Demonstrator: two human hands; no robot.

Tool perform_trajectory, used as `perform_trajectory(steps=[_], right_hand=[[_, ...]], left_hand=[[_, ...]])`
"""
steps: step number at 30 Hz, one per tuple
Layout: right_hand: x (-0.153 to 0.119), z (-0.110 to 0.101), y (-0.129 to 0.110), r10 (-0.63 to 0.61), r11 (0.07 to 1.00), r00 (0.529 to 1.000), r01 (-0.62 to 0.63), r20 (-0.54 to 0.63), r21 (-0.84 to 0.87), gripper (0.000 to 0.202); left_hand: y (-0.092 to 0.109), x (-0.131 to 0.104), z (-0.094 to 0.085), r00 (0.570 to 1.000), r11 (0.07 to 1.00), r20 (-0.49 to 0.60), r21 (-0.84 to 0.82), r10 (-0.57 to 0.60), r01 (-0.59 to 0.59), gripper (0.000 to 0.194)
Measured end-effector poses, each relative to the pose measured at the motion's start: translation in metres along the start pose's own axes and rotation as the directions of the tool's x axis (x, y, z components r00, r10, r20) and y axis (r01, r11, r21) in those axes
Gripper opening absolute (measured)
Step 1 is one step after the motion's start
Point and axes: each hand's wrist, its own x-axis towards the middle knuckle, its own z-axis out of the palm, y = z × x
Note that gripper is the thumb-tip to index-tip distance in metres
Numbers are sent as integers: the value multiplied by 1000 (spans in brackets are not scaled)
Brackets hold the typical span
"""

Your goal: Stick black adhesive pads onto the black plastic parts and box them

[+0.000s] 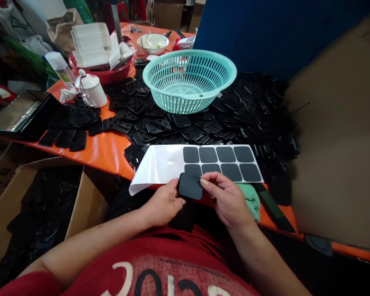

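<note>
A small black square pad with rounded corners is held up just in front of the table edge, its smooth dark face toward me. My left hand is closed on its left side, thumb below. At the upper right corner, the thumb and forefinger of my right hand pinch it. Whether a separate thin sticker lies over the pad, I cannot tell. Right behind my hands lies a white backing sheet with its left end curling up. Rows of dark rounded-square stickers cover its right part.
Many black moulded pads are heaped over the orange table. A turquoise basket stands on the heap. A lidded white mug is at left, a green cloth at right. Cardboard walls the right; an open carton sits lower left.
</note>
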Motion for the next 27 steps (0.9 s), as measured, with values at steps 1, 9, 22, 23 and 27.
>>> perform_trajectory(steps=[1,9,22,23,27], right_hand=[[0,0,0,-5,1000,1000,5,-4,-5,31],[-2,1,4,1,1000,1000,-2,-19,-16,33],[-2,2,4,-25,999,999,23,-39,-49,31],[-1,2,4,-23,999,999,21,-41,-43,31],[0,1,6,-12,999,999,11,-48,-32,31]], left_hand=[[0,0,0,1000,1000,3,-6,-8,8,30],[-3,-1,1,1000,1000,-9,11,-17,17,26],[2,-4,3,999,998,4,-22,-51,51,28],[2,-4,3,998,998,3,-23,-57,58,27],[3,-6,3,997,997,-6,8,-76,76,30]])
